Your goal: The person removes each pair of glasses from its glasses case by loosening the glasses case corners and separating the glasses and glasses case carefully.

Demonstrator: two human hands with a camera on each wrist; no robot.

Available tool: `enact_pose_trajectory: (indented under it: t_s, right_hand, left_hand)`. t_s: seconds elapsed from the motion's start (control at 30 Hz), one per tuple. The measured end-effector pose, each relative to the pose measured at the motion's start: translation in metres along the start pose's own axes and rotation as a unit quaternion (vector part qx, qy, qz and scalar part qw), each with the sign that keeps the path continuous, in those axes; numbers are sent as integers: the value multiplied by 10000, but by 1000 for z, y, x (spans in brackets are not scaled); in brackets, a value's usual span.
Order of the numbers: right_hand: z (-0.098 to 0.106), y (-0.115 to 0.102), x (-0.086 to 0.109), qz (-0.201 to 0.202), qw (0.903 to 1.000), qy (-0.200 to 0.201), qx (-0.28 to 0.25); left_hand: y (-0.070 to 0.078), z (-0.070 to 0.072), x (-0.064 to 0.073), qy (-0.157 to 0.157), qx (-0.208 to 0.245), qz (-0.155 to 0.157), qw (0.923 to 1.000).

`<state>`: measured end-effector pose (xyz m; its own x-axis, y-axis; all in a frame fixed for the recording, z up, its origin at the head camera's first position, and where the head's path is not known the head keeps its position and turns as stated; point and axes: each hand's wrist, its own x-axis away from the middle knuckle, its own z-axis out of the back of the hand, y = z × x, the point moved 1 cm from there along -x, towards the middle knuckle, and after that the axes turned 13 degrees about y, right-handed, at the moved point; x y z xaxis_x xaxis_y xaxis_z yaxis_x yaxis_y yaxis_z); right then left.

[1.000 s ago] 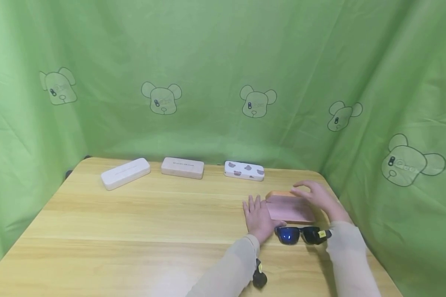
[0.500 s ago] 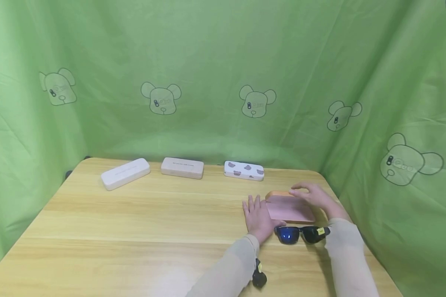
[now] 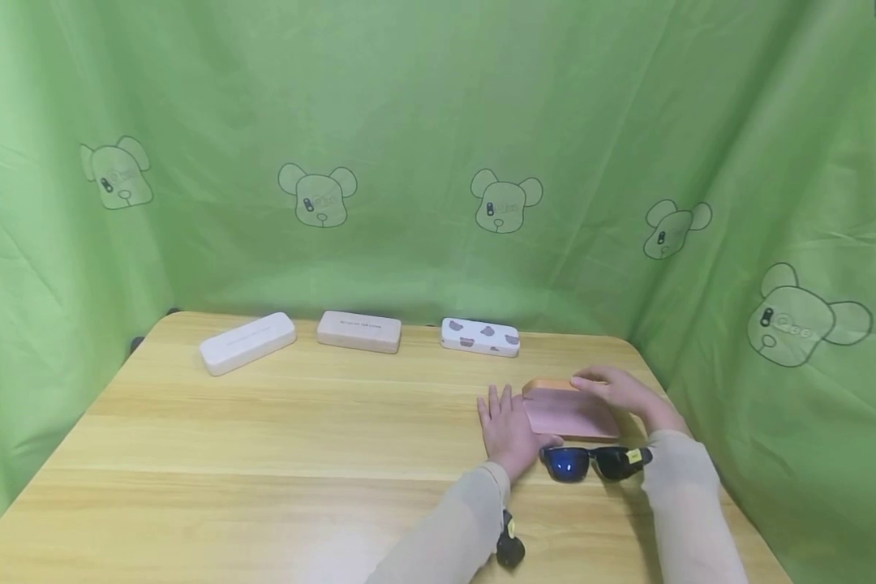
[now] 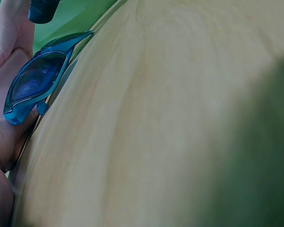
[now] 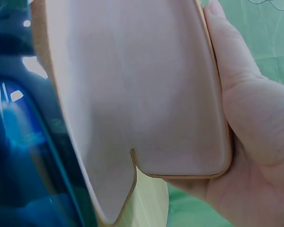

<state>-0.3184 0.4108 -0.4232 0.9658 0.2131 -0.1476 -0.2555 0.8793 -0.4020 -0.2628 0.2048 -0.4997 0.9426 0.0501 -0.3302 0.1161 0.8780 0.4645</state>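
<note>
An orange glasses case with a pale pink lining stands open at the right side of the table. My right hand holds the raised lid near its right end; in the right wrist view the thumb lies along the lid's edge with fingers behind it. To the left, my left hand rests with spread, straight fingers, its thumb along the case's front left corner. Dark sunglasses with blue lenses lie just in front of the case. The left wrist view also shows these sunglasses.
Along the back of the wooden table are a white case, a beige case and a white case with brown patches. Green curtain surrounds the table's back and sides.
My right hand's fingers have come down slightly onto the lid's edge. The left hand, the sunglasses and the other cases have stayed put.
</note>
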Motion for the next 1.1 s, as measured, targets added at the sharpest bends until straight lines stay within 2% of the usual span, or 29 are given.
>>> enact_pose_trajectory:
  t_s: [0.33,0.5,0.67,0.87,1.1]
  right_hand:
    - [2,4,3,-47,9990,-419,119]
    - [0,9,5,143,9984,-547,-60]
    - [0,11,10,-23,9970,-697,-329]
    - [0,11,16,-12,9975,-611,-351]
    - [-3,10,20,-177,9983,-451,-325]
  left_hand:
    - [0,-1,0,-69,36,8,10000]
    - [-1,-1,0,-89,86,36,9999]
    - [-1,-2,1,-41,162,20,9999]
    - [0,-2,2,-9,141,-2,9999]
    - [0,-1,1,-64,112,40,9999]
